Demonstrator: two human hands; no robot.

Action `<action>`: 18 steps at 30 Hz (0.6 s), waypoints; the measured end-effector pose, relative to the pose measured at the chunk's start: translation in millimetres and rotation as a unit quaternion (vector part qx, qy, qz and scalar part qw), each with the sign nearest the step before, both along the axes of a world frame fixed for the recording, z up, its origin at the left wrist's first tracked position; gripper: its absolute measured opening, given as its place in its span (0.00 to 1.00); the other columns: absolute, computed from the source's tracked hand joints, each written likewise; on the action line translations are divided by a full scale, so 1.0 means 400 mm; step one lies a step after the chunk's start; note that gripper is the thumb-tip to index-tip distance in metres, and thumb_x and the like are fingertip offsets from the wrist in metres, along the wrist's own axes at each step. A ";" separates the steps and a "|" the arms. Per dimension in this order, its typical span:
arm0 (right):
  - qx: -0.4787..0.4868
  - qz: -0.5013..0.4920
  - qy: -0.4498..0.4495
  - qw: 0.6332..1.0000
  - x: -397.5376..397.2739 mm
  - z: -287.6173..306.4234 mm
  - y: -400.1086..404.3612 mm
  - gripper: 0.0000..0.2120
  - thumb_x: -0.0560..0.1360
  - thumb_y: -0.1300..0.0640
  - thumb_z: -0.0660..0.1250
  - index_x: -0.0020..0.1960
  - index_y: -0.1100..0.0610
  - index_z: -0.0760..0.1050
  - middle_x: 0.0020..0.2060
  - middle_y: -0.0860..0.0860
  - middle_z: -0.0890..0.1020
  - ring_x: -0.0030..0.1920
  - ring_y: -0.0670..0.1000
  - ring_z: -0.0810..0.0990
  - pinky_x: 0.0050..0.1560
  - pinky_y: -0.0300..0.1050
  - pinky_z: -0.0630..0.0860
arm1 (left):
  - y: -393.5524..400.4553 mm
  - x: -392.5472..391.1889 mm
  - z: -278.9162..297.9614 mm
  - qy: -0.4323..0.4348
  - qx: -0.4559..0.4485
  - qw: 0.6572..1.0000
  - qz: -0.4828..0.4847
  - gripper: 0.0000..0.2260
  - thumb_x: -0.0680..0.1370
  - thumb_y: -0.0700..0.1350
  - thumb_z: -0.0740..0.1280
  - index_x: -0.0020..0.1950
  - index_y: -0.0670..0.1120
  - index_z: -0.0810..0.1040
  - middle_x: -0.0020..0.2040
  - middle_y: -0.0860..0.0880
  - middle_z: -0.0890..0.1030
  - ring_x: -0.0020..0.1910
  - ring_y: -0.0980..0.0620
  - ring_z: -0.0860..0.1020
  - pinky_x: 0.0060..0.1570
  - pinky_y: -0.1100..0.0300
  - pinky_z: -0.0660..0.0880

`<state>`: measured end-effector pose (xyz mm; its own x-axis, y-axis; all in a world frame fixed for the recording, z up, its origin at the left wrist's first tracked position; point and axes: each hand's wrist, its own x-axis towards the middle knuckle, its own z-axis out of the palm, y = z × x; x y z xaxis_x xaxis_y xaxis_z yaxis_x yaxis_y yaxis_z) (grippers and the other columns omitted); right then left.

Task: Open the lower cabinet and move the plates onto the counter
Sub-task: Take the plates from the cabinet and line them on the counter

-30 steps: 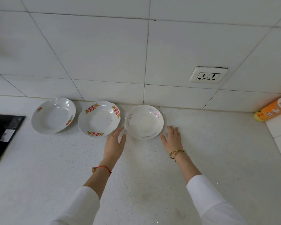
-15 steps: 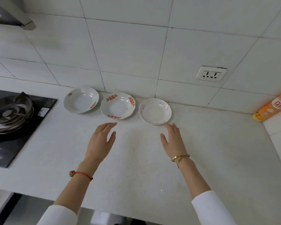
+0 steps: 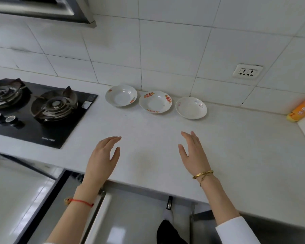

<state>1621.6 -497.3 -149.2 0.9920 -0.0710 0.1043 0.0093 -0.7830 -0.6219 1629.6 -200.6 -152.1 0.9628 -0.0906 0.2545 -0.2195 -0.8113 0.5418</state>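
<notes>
Three white plates stand in a row on the white counter (image 3: 148, 141) by the tiled wall: a left plate (image 3: 121, 95) with small red marks, a middle plate (image 3: 155, 101) with red and orange patterns, and a right plate (image 3: 191, 107) with faint pink flowers. My left hand (image 3: 102, 159) and my right hand (image 3: 194, 154) hover above the counter's front part, fingers straight and empty, well short of the plates. Below the counter edge an open lower cabinet door (image 3: 99, 217) shows.
A black gas hob (image 3: 42, 111) with two burners lies at the left. An orange bottle (image 3: 303, 108) lies at the right by the wall. A wall socket (image 3: 247, 72) sits above the plates. A range hood (image 3: 42, 9) hangs at upper left.
Both hands have drawn back from the right plate toward the counter's front edge. The view has pulled back and down, bringing the hob and cabinet door into sight.
</notes>
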 end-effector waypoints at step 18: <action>0.020 -0.027 0.051 0.998 -0.508 -0.063 0.474 0.19 0.81 0.54 0.57 0.71 0.56 0.65 0.72 0.50 0.67 0.77 0.51 0.55 0.75 0.46 0.56 | 0.480 -0.453 -0.025 0.024 0.018 0.999 -0.033 0.15 0.79 0.41 0.65 0.66 0.47 0.76 0.63 0.51 0.78 0.62 0.51 0.76 0.60 0.62 0.70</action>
<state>1418.6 -307.6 -174.6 0.9919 -0.1273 -0.0003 -0.0971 -0.7551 -0.6484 1448.6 -8.6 -161.9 0.9653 -0.1630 0.2041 -0.2483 -0.8151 0.5234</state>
